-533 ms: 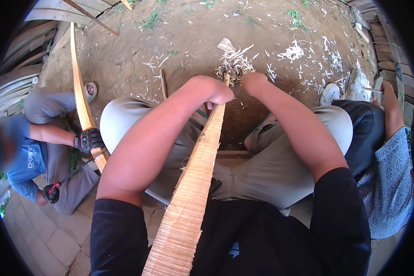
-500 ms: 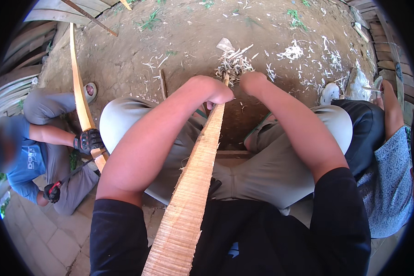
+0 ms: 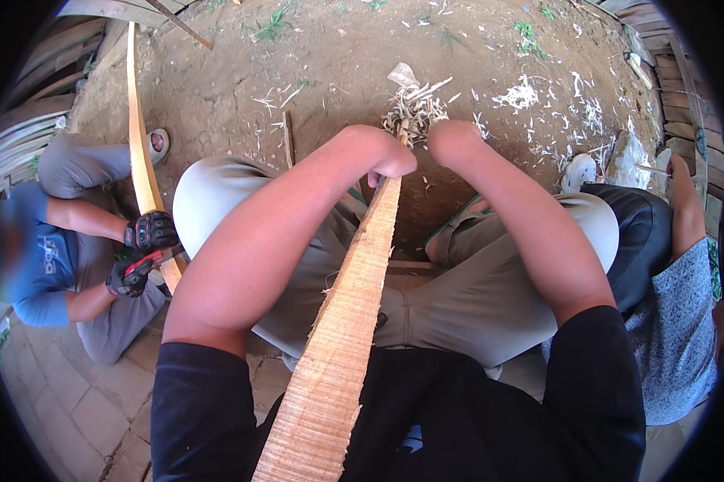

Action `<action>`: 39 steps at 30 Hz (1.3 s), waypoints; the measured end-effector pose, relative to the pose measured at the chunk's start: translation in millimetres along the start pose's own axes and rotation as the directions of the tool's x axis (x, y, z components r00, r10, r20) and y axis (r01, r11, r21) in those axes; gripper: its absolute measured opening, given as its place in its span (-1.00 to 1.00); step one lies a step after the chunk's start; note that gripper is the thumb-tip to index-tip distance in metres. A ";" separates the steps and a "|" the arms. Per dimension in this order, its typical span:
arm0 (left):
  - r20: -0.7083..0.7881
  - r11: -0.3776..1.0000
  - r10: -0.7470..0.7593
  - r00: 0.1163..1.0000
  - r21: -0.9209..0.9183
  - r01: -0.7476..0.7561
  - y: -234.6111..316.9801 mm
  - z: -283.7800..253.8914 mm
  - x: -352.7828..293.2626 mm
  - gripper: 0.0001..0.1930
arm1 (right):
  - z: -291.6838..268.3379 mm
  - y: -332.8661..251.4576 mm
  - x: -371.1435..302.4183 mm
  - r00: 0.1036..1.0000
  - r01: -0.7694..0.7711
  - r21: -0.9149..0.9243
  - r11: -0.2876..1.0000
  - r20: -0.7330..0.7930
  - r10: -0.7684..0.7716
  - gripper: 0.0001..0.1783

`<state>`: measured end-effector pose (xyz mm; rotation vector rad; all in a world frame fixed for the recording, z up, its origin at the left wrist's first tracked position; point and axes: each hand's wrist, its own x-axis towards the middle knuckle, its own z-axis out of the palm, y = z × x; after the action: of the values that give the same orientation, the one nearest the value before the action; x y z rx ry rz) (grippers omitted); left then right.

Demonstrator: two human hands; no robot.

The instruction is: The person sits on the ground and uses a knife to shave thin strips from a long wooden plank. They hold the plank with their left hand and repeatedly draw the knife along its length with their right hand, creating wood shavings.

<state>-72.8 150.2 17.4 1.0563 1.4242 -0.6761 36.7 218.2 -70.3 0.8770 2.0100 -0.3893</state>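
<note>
A long, rough-sawn wooden plank [image 3: 330,321] slants from my lap at the bottom edge to a narrow far end between my knees. My left hand [image 3: 390,157] curls round that plank near its narrow end, with the fingers partly hidden under the wrist. Just to its right, my right hand [image 3: 456,145] is closed in a fist. Whatever it may hold is hidden from this view. Curly wood shavings [image 3: 422,104] heap up just beyond both hands, around the plank's tip.
At left, a person with gloved hands [image 3: 151,231] holds another long wooden piece [image 3: 143,161] and a red-handled tool [image 3: 143,263]. Another person's hand [image 3: 678,166] is at the far right. Shavings [image 3: 519,95] and a stone [image 3: 403,75] lie on the dirt.
Both my hands stay near the plank's narrow end, shifting very slightly. The neighbour's tool hand at left has moved up close to the other gloved hand.
</note>
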 end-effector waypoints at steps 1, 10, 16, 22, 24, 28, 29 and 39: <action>-0.003 1.000 -0.011 1.000 -0.011 0.011 0.3 1.0 -2.1 -0.43 | 6.0 -2.0 1.6 1.000 -0.003 0.020 1.000 -0.031 0.003 -0.67; 0.032 1.000 0.014 0.999 -0.001 -0.014 -0.7 0.0 2.2 -0.47 | 45.6 -13.7 11.6 0.995 -0.084 0.181 0.980 -0.043 0.094 -0.61; 0.046 0.999 -0.020 0.999 -0.036 0.022 -3.3 5.7 15.6 -0.49 | 56.5 -19.0 18.7 0.977 -0.181 0.271 0.945 -0.059 0.205 -0.63; 0.041 0.996 -0.026 0.999 -0.082 0.029 -16.0 10.9 48.8 -0.45 | 68.2 -12.3 31.1 0.974 -0.160 0.312 0.937 -0.103 0.201 -0.63; 0.042 0.995 -0.042 0.998 -0.086 0.045 -16.3 10.5 44.8 -0.45 | 59.9 -10.9 25.2 0.974 -0.184 0.349 0.919 -0.059 0.218 -0.65; -0.026 0.995 0.025 0.999 -0.100 -0.028 -14.2 14.7 53.1 -0.45 | 69.6 9.3 34.5 0.964 -0.244 0.384 0.891 -0.003 0.266 -0.68; -0.026 0.993 0.030 0.999 -0.118 -0.032 -13.7 16.0 48.6 -0.47 | 71.3 11.4 33.4 0.964 -0.247 0.380 0.891 0.007 0.264 -0.68; 0.057 0.995 0.074 0.996 -0.069 -0.070 -26.0 7.2 58.1 -0.53 | 16.9 5.1 14.7 0.999 0.001 0.162 0.987 0.051 -0.009 -0.66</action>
<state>-87.6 145.3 -44.7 1.0217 1.3423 -0.5994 45.2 218.6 -91.6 0.9518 1.9538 -0.5786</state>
